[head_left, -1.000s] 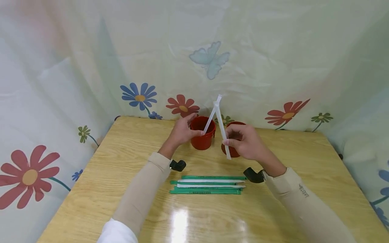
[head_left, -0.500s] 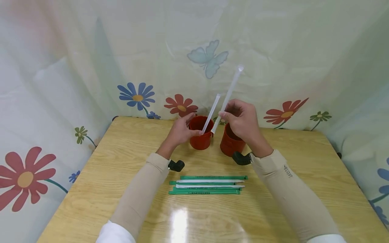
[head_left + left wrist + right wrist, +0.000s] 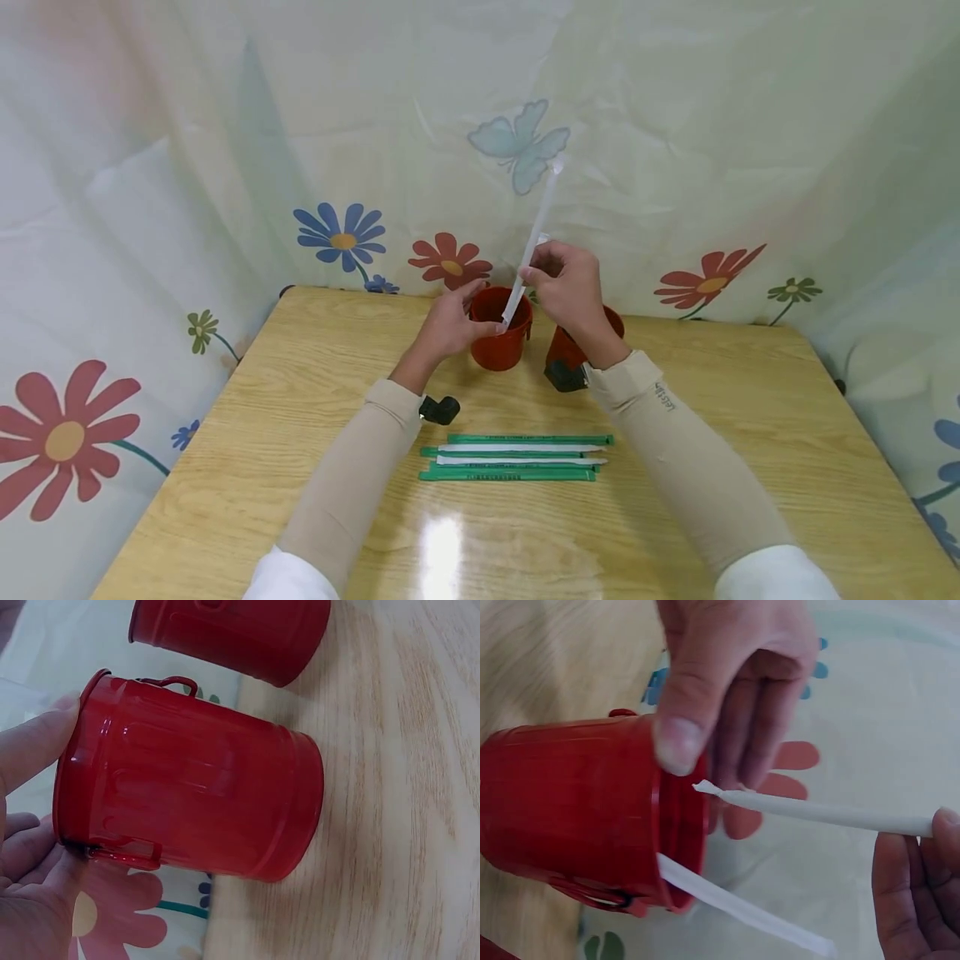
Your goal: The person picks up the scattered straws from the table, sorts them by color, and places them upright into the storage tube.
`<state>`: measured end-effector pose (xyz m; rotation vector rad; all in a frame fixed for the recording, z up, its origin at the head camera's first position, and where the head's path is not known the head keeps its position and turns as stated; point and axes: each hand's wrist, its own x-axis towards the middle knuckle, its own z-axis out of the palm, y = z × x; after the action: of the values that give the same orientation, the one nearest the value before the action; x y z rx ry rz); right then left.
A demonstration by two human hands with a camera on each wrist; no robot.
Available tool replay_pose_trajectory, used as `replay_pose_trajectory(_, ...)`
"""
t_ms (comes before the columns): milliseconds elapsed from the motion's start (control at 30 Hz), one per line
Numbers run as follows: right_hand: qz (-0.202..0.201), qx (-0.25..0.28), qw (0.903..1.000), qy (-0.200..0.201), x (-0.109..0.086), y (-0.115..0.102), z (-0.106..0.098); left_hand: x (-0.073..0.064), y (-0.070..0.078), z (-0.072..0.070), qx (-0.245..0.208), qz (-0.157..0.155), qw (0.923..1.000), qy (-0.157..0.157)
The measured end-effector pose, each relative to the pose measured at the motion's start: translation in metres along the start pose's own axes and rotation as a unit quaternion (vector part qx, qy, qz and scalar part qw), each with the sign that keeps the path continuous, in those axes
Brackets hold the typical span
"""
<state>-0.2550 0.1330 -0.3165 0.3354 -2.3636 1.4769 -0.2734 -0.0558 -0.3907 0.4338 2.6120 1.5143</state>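
The left hand grips the red bucket by its rim — maybe to keep it still. The right hand pinches a white straw, its low end by the bucket's mouth — another straw leans inside.

A pale, creased backdrop printed with a light-blue butterfly and red, blue and green flowers hangs behind a wood-grained table and along both its sides. A large red flower stands out at left, while a bright reflection gleams on the table's near part.
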Motion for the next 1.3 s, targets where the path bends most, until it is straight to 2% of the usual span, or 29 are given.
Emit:
replay_pose_trajectory(167,0.036,-0.035,0.9987,-0.009,-0.001,0.01,0.008,0.0,-0.002,0.0,-0.01,0.002,0.9999,-0.004)
replay_pose_trajectory(333,0.055,-0.065,0.9963,-0.013,-0.001,0.015,0.014,0.001,-0.002,-0.002,-0.013,0.015,0.9998,-0.001)
replay_pose_trajectory(467,0.068,-0.068,0.9952,-0.017,-0.003,0.015,0.016,0.001,-0.004,-0.003,-0.009,0.024,0.9997,0.002)
replay_pose_trajectory(700,0.1,-0.078,0.9912,-0.037,-0.005,0.018,0.017,0.002,-0.005,-0.001,0.001,0.014,0.9999,0.002)
replay_pose_trajectory(900,0.125,-0.082,0.9873,-0.055,-0.005,0.019,0.013,0.002,-0.005,0.0,-0.001,0.018,0.9998,0.001)
replay_pose_trajectory(1100,0.128,-0.108,0.9839,-0.062,-0.005,0.019,0.01,0.002,-0.006,0.0,-0.007,0.027,0.9996,0.002)
replay_pose_trajectory(1300,0.127,-0.113,0.9826,-0.075,-0.008,0.015,0.006,0.002,-0.005,0.0,0.002,0.032,0.9995,0.003)
